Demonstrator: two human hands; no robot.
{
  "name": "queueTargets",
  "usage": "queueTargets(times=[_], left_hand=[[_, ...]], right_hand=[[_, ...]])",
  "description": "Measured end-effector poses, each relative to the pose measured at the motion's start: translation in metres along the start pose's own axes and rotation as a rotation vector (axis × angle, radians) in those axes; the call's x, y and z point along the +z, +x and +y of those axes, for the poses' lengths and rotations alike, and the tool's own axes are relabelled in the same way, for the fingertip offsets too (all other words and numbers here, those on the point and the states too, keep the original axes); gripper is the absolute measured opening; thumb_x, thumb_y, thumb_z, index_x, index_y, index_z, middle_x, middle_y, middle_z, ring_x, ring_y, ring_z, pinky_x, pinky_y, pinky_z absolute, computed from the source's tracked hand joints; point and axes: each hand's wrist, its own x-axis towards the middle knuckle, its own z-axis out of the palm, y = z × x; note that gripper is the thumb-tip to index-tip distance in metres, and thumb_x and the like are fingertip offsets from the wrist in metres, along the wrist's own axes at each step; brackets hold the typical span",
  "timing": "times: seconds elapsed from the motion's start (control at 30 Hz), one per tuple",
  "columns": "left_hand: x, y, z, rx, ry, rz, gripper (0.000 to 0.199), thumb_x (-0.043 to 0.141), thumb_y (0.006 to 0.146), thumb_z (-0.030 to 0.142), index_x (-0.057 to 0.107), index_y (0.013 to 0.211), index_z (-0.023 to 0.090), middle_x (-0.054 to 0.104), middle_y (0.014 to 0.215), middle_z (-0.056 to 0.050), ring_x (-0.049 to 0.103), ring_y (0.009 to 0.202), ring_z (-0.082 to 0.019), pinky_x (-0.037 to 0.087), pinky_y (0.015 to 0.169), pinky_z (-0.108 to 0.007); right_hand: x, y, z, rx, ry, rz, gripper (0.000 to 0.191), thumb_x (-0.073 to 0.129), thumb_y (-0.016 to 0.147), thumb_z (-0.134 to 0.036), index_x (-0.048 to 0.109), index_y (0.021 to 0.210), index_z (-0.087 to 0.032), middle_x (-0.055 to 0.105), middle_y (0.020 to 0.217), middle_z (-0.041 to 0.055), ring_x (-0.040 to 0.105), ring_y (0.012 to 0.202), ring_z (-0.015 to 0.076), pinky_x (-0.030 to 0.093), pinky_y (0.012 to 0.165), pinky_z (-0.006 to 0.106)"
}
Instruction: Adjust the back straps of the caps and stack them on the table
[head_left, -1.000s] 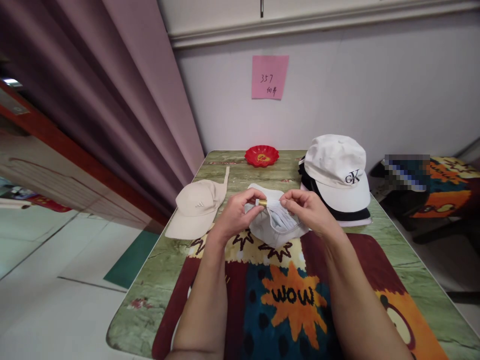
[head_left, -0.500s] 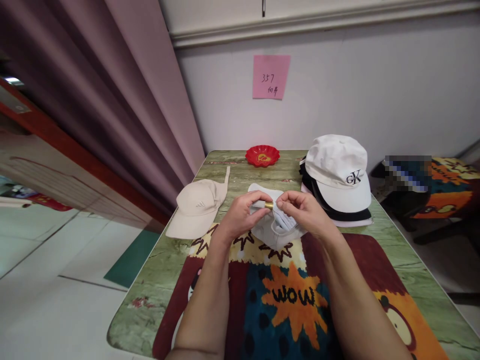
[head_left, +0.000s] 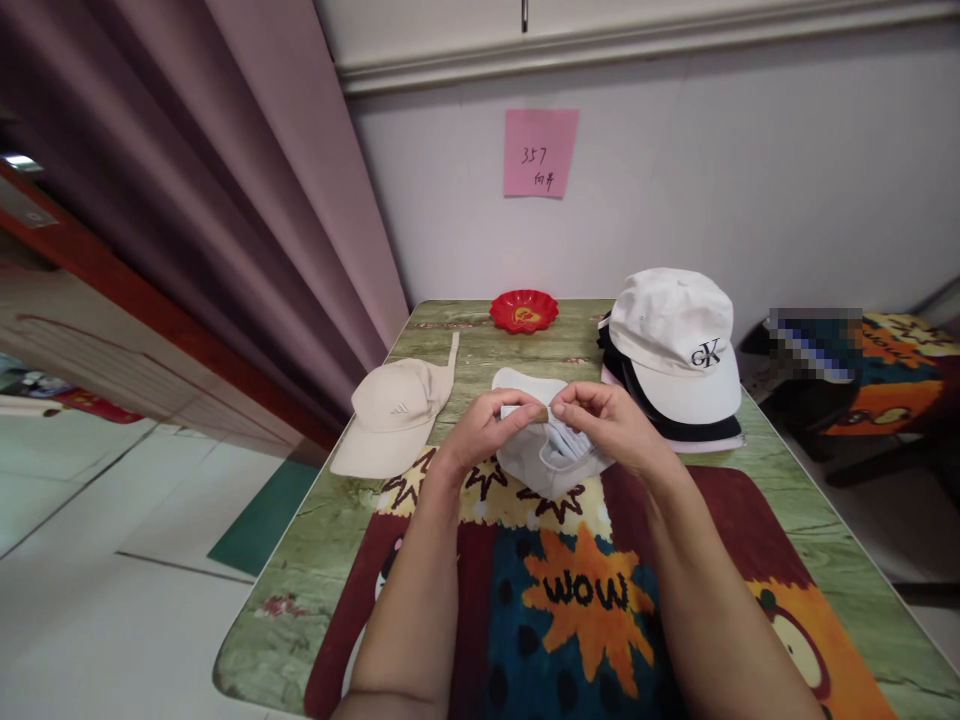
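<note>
A pale grey-white cap [head_left: 555, 480] lies at the middle of the table, its inside partly turned up between my hands. My left hand [head_left: 487, 428] pinches the cap's back strap at a small gold-brown buckle [head_left: 541, 413], thumb and forefinger closed on it. Just right of the buckle, my right hand [head_left: 604, 420] grips the strap's other side between thumb and fingertips. The fingers hide part of the strap. To the left sits a beige cap [head_left: 401, 400], its strap end sticking up loose.
At the right stands a stack of caps, topped by a white cap [head_left: 675, 340]. A red scalloped dish [head_left: 523, 312] is near the wall. A colourful mat [head_left: 517, 600] covers the table's [head_left: 300, 590] front. A pink note [head_left: 540, 155] hangs on the wall.
My left thumb and fingers have shifted slightly onto the buckle, which has turned and shows less bright gold. Both hands keep their hold on the strap.
</note>
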Motion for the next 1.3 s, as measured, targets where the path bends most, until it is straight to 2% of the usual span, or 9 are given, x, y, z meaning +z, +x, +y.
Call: queueTargets(times=[0.1,0.2,0.43,0.6,0.67,0.8,0.97,1.17,1.3], left_hand=[[0.000,0.000,0.000,-0.017,-0.020,0.002,0.031,0.065,0.090,0.046,0.074,0.083,0.018,0.073,0.086,-0.005,0.065,0.085,-0.020,0.050,0.079,-0.030],[-0.003,-0.002,-0.002,-0.052,-0.058,0.020,0.032,0.066,0.089,0.047,0.072,0.080,0.017,0.069,0.082,-0.004,0.061,0.079,-0.018,0.047,0.073,-0.028],[-0.013,-0.009,-0.007,-0.135,-0.200,0.002,0.032,0.066,0.088,0.047,0.070,0.082,0.016,0.061,0.077,-0.002,0.049,0.068,-0.013,0.037,0.063,-0.025],[-0.014,-0.010,-0.005,-0.175,-0.227,-0.014,0.032,0.067,0.087,0.046,0.068,0.078,0.015,0.054,0.072,0.001,0.042,0.066,-0.011,0.033,0.063,-0.024],[-0.014,-0.009,-0.005,-0.170,-0.228,-0.010,0.032,0.068,0.087,0.045,0.068,0.077,0.015,0.053,0.072,0.001,0.042,0.067,-0.011,0.033,0.065,-0.024],[-0.014,-0.009,-0.006,-0.174,-0.220,-0.018,0.031,0.069,0.085,0.045,0.069,0.078,0.014,0.054,0.072,0.001,0.043,0.068,-0.012,0.033,0.067,-0.025],[-0.015,-0.009,-0.007,-0.186,-0.214,-0.021,0.030,0.071,0.083,0.044,0.070,0.078,0.015,0.058,0.072,0.000,0.046,0.068,-0.013,0.035,0.068,-0.025],[-0.016,-0.009,-0.002,-0.185,-0.185,-0.057,0.032,0.070,0.084,0.046,0.070,0.078,0.015,0.060,0.075,-0.001,0.050,0.071,-0.013,0.037,0.068,-0.025],[-0.015,-0.009,-0.003,-0.194,-0.233,-0.093,0.039,0.086,0.070,0.042,0.069,0.094,0.016,0.058,0.077,0.002,0.050,0.069,-0.012,0.038,0.064,-0.023]], right_hand=[[0.000,0.000,-0.001,0.007,0.039,0.023,0.034,0.072,0.084,-0.051,0.071,0.088,-0.018,0.056,0.069,-0.0019,0.046,0.061,0.0120,0.034,0.056,0.025],[-0.004,-0.001,-0.003,0.024,0.063,0.017,0.037,0.072,0.083,-0.054,0.071,0.092,-0.018,0.060,0.074,-0.0003,0.051,0.065,0.0134,0.039,0.059,0.026],[-0.024,-0.007,-0.005,0.115,0.027,-0.150,0.041,0.072,0.083,-0.059,0.068,0.081,-0.018,0.059,0.071,-0.0006,0.048,0.063,0.0127,0.036,0.057,0.025],[-0.018,-0.006,-0.011,0.133,0.118,-0.238,0.043,0.079,0.078,-0.058,0.064,0.081,-0.017,0.068,0.079,0.0039,0.058,0.073,0.0151,0.041,0.066,0.026],[-0.013,-0.005,-0.013,0.151,0.131,-0.240,0.044,0.078,0.078,-0.059,0.063,0.082,-0.017,0.067,0.074,0.0028,0.056,0.068,0.0137,0.039,0.063,0.026],[-0.006,-0.004,-0.013,0.174,0.075,-0.226,0.045,0.078,0.077,-0.060,0.065,0.084,-0.017,0.055,0.060,-0.0035,0.043,0.055,0.0093,0.029,0.054,0.024],[-0.005,-0.003,-0.009,0.163,0.034,-0.187,0.042,0.076,0.078,-0.057,0.064,0.081,-0.017,0.049,0.059,-0.0047,0.039,0.054,0.0085,0.025,0.053,0.025],[-0.005,-0.003,-0.008,0.143,-0.005,-0.202,0.032,0.070,0.083,-0.048,0.061,0.078,-0.017,0.050,0.060,-0.0044,0.038,0.055,0.0088,0.025,0.054,0.025],[-0.005,-0.001,-0.005,0.125,0.009,-0.206,0.029,0.069,0.084,-0.046,0.061,0.080,-0.017,0.050,0.061,-0.0043,0.039,0.056,0.0093,0.026,0.055,0.025]])
